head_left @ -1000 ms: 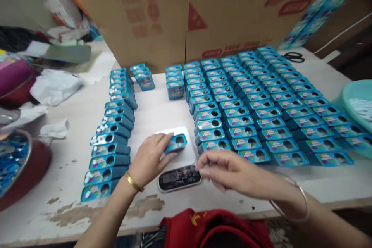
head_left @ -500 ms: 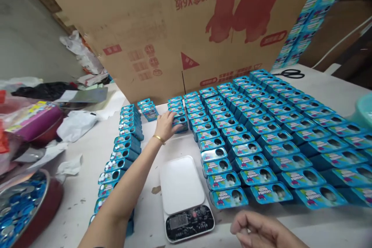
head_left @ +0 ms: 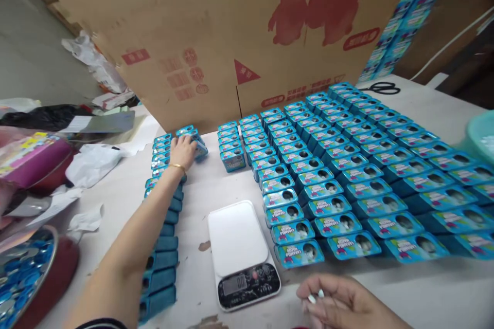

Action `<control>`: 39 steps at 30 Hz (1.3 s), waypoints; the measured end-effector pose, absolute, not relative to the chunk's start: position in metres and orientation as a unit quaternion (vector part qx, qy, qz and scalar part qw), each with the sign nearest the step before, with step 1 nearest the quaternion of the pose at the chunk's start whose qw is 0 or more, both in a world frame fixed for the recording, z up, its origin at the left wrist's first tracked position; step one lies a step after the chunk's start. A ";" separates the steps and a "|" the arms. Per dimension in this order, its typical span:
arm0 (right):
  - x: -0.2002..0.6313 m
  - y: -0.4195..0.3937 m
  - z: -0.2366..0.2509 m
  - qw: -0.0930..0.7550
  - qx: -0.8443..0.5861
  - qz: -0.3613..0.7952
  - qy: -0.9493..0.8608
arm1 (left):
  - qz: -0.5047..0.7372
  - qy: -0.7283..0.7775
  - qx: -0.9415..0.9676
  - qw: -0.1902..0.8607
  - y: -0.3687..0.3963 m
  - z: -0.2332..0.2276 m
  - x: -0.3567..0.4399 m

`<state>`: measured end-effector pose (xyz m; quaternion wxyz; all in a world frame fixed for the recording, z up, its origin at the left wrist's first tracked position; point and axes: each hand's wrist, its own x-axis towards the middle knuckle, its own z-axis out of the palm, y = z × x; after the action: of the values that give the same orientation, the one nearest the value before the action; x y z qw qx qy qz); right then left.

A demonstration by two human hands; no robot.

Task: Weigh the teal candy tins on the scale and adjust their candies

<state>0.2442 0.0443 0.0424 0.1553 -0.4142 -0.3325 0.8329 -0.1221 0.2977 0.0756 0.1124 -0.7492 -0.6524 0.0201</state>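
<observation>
My left hand (head_left: 183,151) reaches to the back left, its fingers around a small blue candy tin (head_left: 200,148) that looks slightly tilted among a few others; part of the grip is hidden. Low at the right, my right hand (head_left: 339,300) is curled, palm partly up, with small white candies (head_left: 316,296) between thumb and fingers. Between the hands lies a white kitchen scale (head_left: 237,241) with a bare pan, its display showing 0.0. Along my left forearm runs a row of blue tins (head_left: 164,262), partly covered by the arm.
Rows of blue tins with dark openings (head_left: 335,205) fill the right side. A large cardboard box (head_left: 162,25) stands behind. Black scissors (head_left: 384,88) and a turquoise bowl (head_left: 476,131) are far right. At left are a red bowl of blue lids (head_left: 57,267) and plastic bags (head_left: 92,164).
My left hand has left the tin at the front of the short middle row and moved left to the small back group. The scale's digits have changed to 0.0. My right hand keeps the candies.
</observation>
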 end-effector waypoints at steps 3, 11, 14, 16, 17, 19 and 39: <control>0.243 0.039 0.045 0.161 -0.408 0.822 -0.364 | 0.051 -0.628 -0.771 0.097 0.245 0.102 -0.103; 0.233 0.028 0.058 0.178 -0.412 0.777 -0.442 | 0.089 -0.493 -0.865 0.005 0.112 0.119 -0.015; 0.236 0.022 0.063 0.173 -0.422 0.766 -0.452 | 0.087 -0.489 -0.868 -0.013 0.103 0.106 -0.001; 0.240 0.018 0.064 0.183 -0.428 0.760 -0.454 | 0.066 -0.495 -0.866 -0.014 0.103 0.103 -0.001; 0.242 0.015 0.063 0.186 -0.429 0.758 -0.455 | 0.045 -0.496 -0.867 -0.014 0.103 0.105 -0.004; 0.246 0.011 0.062 0.188 -0.429 0.756 -0.457 | -0.016 -0.500 -0.866 -0.012 0.101 0.111 -0.014; 0.169 0.111 0.105 0.212 -0.453 0.359 -0.788 | -0.264 -0.654 -0.694 -0.147 -0.007 0.066 -0.072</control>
<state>0.1694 0.1114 0.1052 0.2118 -0.4527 -0.7883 0.3588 -0.0724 -0.0069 0.0659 -0.1468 -0.6940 -0.6536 -0.2639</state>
